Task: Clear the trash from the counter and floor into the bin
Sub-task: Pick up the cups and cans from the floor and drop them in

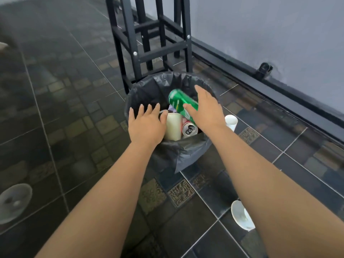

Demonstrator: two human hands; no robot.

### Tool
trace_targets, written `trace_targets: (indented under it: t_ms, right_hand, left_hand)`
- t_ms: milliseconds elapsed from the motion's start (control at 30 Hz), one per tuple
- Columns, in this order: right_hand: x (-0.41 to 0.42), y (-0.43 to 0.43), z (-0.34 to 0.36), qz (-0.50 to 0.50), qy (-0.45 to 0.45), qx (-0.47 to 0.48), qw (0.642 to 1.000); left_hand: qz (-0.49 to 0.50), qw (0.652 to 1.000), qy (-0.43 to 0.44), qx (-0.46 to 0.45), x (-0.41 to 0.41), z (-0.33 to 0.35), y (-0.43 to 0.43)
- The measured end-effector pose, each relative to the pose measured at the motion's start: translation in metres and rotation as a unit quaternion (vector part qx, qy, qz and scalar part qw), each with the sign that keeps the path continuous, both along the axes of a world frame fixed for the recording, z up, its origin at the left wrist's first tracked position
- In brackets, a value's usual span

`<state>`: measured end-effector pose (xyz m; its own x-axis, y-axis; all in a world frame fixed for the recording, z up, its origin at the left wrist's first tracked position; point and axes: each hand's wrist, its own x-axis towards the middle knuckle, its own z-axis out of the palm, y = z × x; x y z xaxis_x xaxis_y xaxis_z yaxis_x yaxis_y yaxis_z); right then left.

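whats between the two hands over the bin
In the head view, between the left hand and right hand lie a paper cup, a silver-topped can and the green can, over the bin.

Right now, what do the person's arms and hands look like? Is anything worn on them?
Both forearms are bare up to the picture's edge: no sleeves show. The left hand and the right hand wear no gloves, and no rings, watch or bracelet are visible.

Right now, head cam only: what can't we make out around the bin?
- Green can: motion-blurred; whether the right hand is touching it is unclear.
- Bin contents: partly hidden by both hands, the left hand covering the near side.
- White cup beside the bin: partly hidden by the right wrist.
- Counter: out of frame.
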<state>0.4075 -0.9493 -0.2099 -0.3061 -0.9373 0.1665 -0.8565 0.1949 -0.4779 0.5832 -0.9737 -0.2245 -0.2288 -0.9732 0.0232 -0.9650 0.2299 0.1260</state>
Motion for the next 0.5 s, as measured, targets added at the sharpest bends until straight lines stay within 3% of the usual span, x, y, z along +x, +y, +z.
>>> trace_targets:
  t_ms: [267, 500]
  right_hand:
    - [-0.003, 0.03, -0.01, 0.006, 0.039, -0.035, 0.999]
    - [-0.026, 0.091, -0.014, 0.006, 0.013, -0.056, 0.998]
  left_hand:
    - [-0.014, 0.998, 0.057, -0.032, 0.0, 0.003, 0.009]
    - [-0.114, 0.986, 0.073, -0.095, -0.03, 0.004, 0.05]
